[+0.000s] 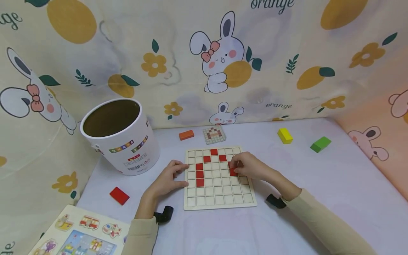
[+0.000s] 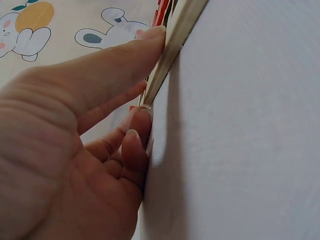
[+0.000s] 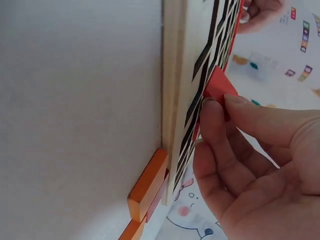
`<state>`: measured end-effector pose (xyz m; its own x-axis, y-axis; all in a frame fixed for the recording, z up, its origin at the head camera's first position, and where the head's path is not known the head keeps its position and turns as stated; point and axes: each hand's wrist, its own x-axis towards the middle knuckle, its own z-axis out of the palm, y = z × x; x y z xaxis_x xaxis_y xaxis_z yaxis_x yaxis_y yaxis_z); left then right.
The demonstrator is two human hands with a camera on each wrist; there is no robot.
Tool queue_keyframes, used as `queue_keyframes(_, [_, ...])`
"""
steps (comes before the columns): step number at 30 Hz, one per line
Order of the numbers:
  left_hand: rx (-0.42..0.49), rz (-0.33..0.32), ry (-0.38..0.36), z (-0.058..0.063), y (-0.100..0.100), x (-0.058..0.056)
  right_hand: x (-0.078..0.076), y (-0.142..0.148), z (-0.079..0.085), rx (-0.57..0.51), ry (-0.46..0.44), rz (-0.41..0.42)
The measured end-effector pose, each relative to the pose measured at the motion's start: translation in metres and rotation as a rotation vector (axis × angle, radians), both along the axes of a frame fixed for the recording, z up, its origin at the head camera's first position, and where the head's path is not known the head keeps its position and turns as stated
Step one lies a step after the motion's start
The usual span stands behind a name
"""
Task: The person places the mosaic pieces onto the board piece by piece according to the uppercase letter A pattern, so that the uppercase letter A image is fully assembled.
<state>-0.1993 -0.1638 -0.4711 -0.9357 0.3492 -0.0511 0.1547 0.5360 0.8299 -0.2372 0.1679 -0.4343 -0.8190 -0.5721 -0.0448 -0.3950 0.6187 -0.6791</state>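
A pale wooden grid board (image 1: 220, 203) lies flat on the table, with several red squares (image 1: 199, 174) set in its cells. My right hand (image 1: 255, 166) is over the board's right side. Its thumb and fingertips pinch a red square tile (image 3: 219, 89), seen tilted against the grid in the right wrist view. My left hand (image 1: 166, 179) is at the board's left edge, its thumb and a fingertip touching the rim. The left wrist view shows that thumb (image 2: 145, 47) against the board's side. Behind the board lies a small pattern card (image 1: 214, 135).
A white bucket (image 1: 140, 156) stands at the left, with a red block (image 1: 119, 196) in front. An orange block (image 1: 186, 135) is behind the board. Yellow (image 1: 285, 136) and green (image 1: 320, 144) blocks lie at right. A picture puzzle board (image 1: 71, 221) sits front left.
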Motion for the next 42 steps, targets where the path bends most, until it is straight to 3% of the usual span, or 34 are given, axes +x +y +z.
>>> queue_keyframes(12, [0.003, 0.008, -0.002, 0.000, 0.000, 0.001, 0.004, 0.001, -0.002, 0.076, 0.126, -0.001])
queue_keyframes(21, [0.001, 0.020, -0.015, -0.001, 0.002, 0.000, 0.004, 0.009, 0.002, 0.094, 0.109, 0.033])
queue_keyframes(29, [-0.005, 0.031, -0.022, 0.000, 0.004, 0.001, -0.001, 0.046, 0.003, 0.023, 0.074, -0.123])
queue_keyframes(36, [-0.011, 0.031, -0.020, 0.002, 0.004, 0.001, -0.006, 0.062, -0.007, 0.020, 0.004, -0.106])
queue_keyframes(42, [-0.014, 0.026, -0.013, 0.003, 0.001, 0.001, -0.008, 0.065, -0.009, 0.017, -0.045, -0.148])
